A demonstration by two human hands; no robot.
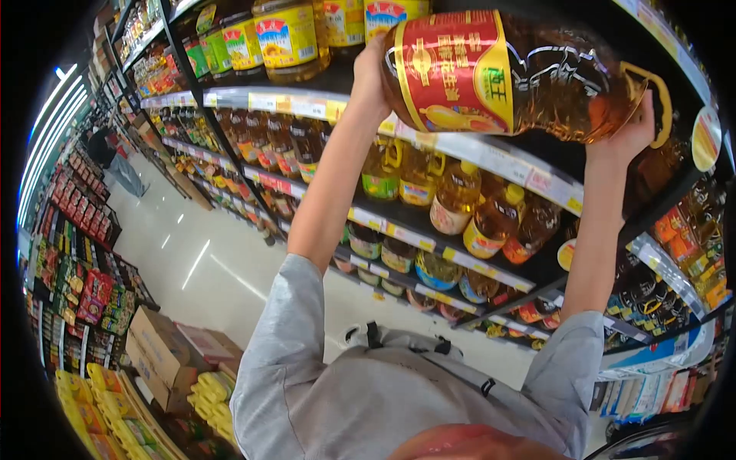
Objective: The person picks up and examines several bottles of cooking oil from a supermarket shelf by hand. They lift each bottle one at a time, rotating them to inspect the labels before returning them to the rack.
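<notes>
In the head view, a shopper in a gray shirt held a large oil bottle (452, 73) on its side before the upper shelf (475, 157) of a supermarket aisle. The left hand (372, 77) clasped the red-labeled end, and the right hand (635, 126) supported the other, beside the yellow handle (665, 103) (its fingers were partly hidden, so whether any hooked the handle could not be told). Yellow-capped bottles (456, 199) lined the shelf below; another person (123, 165) stood well apart, down the aisle.
</notes>
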